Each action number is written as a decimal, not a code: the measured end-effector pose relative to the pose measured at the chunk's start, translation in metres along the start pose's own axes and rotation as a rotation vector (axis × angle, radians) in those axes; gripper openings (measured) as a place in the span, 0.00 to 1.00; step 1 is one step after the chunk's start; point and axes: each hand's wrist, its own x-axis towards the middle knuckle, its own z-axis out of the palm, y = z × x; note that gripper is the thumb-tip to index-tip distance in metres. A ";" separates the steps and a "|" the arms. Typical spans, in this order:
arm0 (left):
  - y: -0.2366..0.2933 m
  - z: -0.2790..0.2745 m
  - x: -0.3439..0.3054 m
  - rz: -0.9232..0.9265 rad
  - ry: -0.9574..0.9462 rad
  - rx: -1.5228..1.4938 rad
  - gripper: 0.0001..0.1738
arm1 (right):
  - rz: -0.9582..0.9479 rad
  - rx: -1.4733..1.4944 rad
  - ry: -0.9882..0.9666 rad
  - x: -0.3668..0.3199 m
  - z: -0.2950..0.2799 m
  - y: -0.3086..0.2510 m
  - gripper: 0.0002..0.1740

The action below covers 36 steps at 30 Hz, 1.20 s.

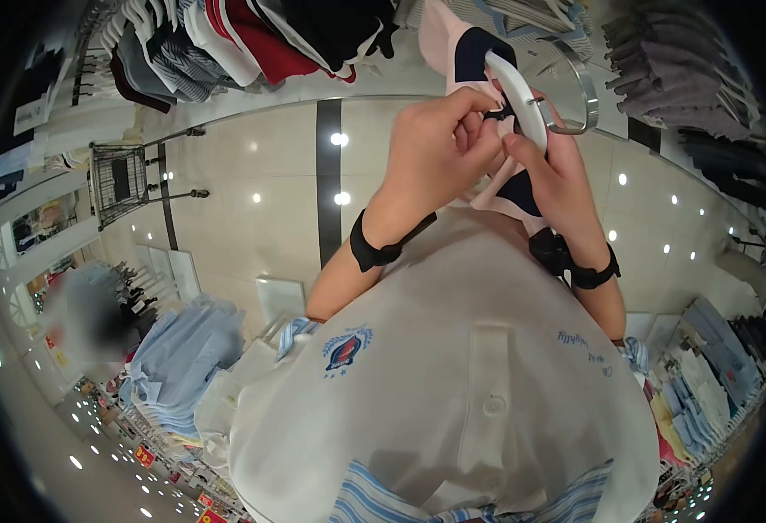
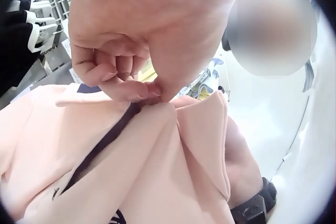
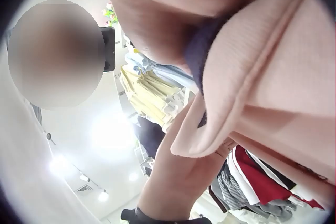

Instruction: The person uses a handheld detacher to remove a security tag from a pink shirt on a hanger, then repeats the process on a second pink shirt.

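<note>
A pale tiled floor (image 1: 252,157) stretches beneath the person, with a wire cart (image 1: 122,183) well apart from the work. The pink garment (image 2: 152,155) hangs at the 2 hands, in front of the person's chest. Against its navy band the white hanger (image 1: 519,94) slants, its long axis running from farther out and left down to the right thumb. It lies just right of the left hand (image 1: 442,144); the right hand (image 1: 566,179) is nearer, its grip clamped around the hanger's lower end. The left hand's grip is together, thumb and finger pinching the garment's front edge. The metal hook (image 1: 589,96) points right, above the right hand. Fingers hide the hanger's lower tip, neither wrist view shows the hanger, and a dark print at the left wrist view's bottom edge is cut off.
</note>
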 end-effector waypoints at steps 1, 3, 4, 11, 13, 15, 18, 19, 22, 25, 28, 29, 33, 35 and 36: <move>0.001 -0.002 0.002 -0.025 -0.021 0.024 0.08 | -0.005 -0.018 -0.021 0.002 0.000 -0.001 0.27; 0.004 -0.005 0.005 -0.036 -0.044 0.044 0.08 | -0.021 -0.006 0.011 0.002 0.004 -0.003 0.25; 0.007 -0.006 0.005 -0.028 -0.055 0.084 0.08 | 0.003 -0.011 0.015 0.001 0.003 -0.005 0.26; 0.016 0.001 0.000 0.049 -0.058 0.273 0.10 | 0.040 0.039 0.070 -0.004 -0.001 0.004 0.25; 0.015 0.003 -0.002 0.048 -0.074 0.267 0.10 | 0.018 0.035 0.113 -0.009 -0.001 0.006 0.24; 0.012 0.005 -0.002 0.055 -0.087 0.263 0.10 | 0.042 0.017 0.098 -0.013 -0.003 0.004 0.24; 0.009 0.006 -0.005 0.084 -0.107 0.208 0.11 | 0.033 0.035 0.135 -0.018 -0.001 0.006 0.23; 0.010 0.006 -0.005 0.075 -0.120 0.198 0.11 | 0.033 0.037 0.139 -0.019 -0.003 0.007 0.23; 0.013 0.005 -0.007 0.019 -0.167 0.122 0.10 | 0.037 0.030 0.110 -0.024 -0.010 0.011 0.24; 0.015 0.000 -0.008 -0.058 -0.228 -0.023 0.09 | 0.065 0.060 0.120 -0.026 -0.015 0.012 0.26; 0.013 -0.005 -0.013 -0.169 -0.297 -0.224 0.09 | 0.109 0.150 0.090 -0.028 -0.016 0.008 0.29; 0.012 -0.006 -0.013 -0.236 -0.336 -0.344 0.09 | 0.106 0.151 0.087 -0.028 -0.015 0.008 0.29; 0.011 -0.005 -0.017 -0.307 -0.351 -0.522 0.10 | 0.095 0.155 0.081 -0.035 -0.011 0.003 0.29; 0.016 -0.005 -0.019 -0.244 -0.286 -0.373 0.09 | 0.080 0.129 0.073 -0.036 -0.011 -0.001 0.28; 0.019 -0.006 -0.019 -0.243 -0.285 -0.374 0.09 | 0.062 0.092 0.069 -0.035 -0.011 -0.002 0.28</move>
